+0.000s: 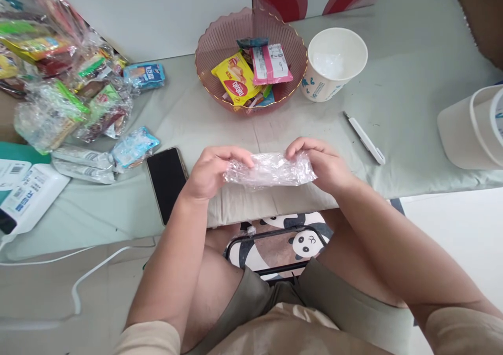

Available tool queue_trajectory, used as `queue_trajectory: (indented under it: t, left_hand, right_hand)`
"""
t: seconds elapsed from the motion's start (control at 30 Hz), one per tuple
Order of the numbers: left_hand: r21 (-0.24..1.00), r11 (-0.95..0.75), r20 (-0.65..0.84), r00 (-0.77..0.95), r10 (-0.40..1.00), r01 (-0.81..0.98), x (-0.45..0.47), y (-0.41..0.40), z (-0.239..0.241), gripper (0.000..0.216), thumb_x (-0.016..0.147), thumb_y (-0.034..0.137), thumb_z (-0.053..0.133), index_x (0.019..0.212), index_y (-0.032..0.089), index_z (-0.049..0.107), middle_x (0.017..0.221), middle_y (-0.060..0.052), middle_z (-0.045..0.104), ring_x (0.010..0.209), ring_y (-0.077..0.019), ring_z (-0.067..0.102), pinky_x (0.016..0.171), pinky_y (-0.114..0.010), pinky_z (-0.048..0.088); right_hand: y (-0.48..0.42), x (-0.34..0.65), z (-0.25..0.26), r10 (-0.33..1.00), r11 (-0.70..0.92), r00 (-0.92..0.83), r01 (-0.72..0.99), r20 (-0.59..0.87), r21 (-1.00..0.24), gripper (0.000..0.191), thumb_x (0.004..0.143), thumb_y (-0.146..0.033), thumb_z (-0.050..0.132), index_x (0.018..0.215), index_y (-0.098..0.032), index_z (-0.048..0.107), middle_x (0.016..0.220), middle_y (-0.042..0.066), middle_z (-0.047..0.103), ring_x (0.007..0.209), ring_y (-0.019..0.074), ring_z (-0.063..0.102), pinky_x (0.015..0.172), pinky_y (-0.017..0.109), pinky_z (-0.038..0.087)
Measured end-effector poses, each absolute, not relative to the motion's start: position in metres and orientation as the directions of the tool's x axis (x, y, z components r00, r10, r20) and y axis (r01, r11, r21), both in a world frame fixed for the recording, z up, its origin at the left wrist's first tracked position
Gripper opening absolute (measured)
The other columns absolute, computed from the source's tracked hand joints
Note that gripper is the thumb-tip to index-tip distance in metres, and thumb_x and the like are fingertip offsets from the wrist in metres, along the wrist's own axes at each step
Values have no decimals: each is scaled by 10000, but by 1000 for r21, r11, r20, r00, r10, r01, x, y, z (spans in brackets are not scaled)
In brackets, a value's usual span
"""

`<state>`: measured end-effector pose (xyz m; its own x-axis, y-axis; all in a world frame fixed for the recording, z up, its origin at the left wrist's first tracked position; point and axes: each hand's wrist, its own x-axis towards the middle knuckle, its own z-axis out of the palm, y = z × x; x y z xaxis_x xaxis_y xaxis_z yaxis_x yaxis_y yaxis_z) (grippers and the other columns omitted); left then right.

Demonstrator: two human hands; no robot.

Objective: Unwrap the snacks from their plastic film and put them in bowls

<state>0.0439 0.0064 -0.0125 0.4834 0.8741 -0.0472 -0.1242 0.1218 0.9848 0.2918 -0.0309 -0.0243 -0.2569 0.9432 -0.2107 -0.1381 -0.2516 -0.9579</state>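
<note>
A crinkled clear plastic wrapper (271,169) is stretched sideways between my hands, just above the table's front edge. My left hand (214,170) pinches its left end, and my right hand (320,161) grips the right end. Whether anything lies inside the wrapper I cannot tell. Beyond my hands stands a pink ribbed bowl (208,45) with a gold rim, holding several small snack packets, among them a yellow packet (236,77) and a pink-and-white packet (272,64). To its right is a paper cup (320,87) with clear plastic inside.
A white utility knife (364,138) lies right of my hands, a phone (167,182) left of them. Wrapped snacks (70,108) heap up at the left, near a white-and-green container (31,192). White bins (467,129) stand at the right edge.
</note>
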Motion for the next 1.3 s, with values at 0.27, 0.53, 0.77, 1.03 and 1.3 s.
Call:
queue_trajectory:
  t: [0.27,0.53,0.77,1.03,1.3]
  left_hand:
    - [967,-140,36,430,902,213,51,5,-26,242,752,253,757,989,207,765,1053,-69,742,904,-193,696,735,-291,556]
    - [966,-166,86,360,929,197,66,-3,-31,316,968,499,613,995,209,738,1132,-101,744,1124,-246,691,1042,-400,540]
    - [970,7,-135,514,847,242,72,-10,-22,308,830,299,716,1118,189,716,1143,-87,746,989,-219,720,867,-320,586]
    - [941,-53,-73,352,933,335,75,-13,-28,207,905,380,643,1004,206,697,830,-16,703,687,-152,641,638,-267,505]
    - [904,-138,-40,401,915,405,66,-15,-14,229,961,441,575,954,228,660,522,78,453,474,-124,498,521,-266,381]
  right_hand:
    - [-34,287,-25,902,-284,-362,-94,-233,-954,524,760,-336,837,1130,-234,479,854,-24,614,673,118,585,607,254,473]
    - [-35,275,-25,921,-136,-381,-127,-78,-983,349,829,-404,797,988,-221,546,919,11,608,774,125,558,706,267,483]
    - [-34,277,-35,991,136,-56,293,125,-946,349,777,-344,800,1058,-228,629,1184,103,645,1092,233,604,887,356,500]
    - [-41,275,-28,964,54,-265,286,-25,-957,245,896,-419,682,982,-194,639,882,41,721,771,153,626,718,295,472]
    - [9,325,23,957,2,250,511,150,-859,93,965,-211,616,895,-158,647,786,23,692,730,118,624,687,301,451]
